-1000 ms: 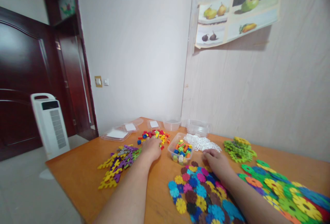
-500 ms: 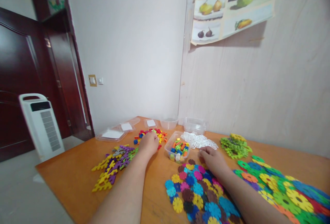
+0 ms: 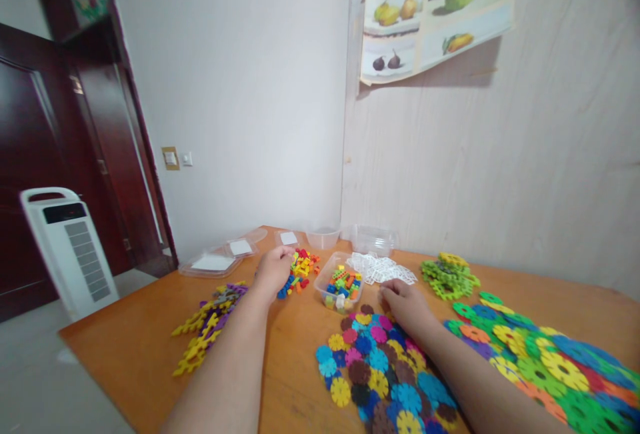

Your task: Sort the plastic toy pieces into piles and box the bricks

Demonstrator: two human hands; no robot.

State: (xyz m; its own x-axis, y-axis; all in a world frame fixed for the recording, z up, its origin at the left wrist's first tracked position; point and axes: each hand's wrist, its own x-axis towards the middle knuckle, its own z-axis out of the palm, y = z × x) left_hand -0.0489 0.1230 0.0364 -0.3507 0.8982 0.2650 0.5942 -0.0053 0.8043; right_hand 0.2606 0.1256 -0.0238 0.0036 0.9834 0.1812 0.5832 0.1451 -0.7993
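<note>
My left hand is at the left side of a pile of small building bricks, red, yellow, orange and blue. Its fingers are bent together, and whatever they pinch is hidden behind the hand. To the right stands a clear plastic tub with mixed small bricks inside. My right hand rests just right of this tub, at the far edge of a heap of notched plastic discs. Its fingers are curled closed, and I cannot see whether anything is in them.
Yellow and purple interlocking pieces lie left of my left forearm. White linking pieces, green pieces and larger discs spread rightward. Clear lids and empty tubs line the table's back by the wall.
My left hand has shifted left across the brick pile, showing more of its right part. The right hand stays beside the tub. The whole view has turned slightly right.
</note>
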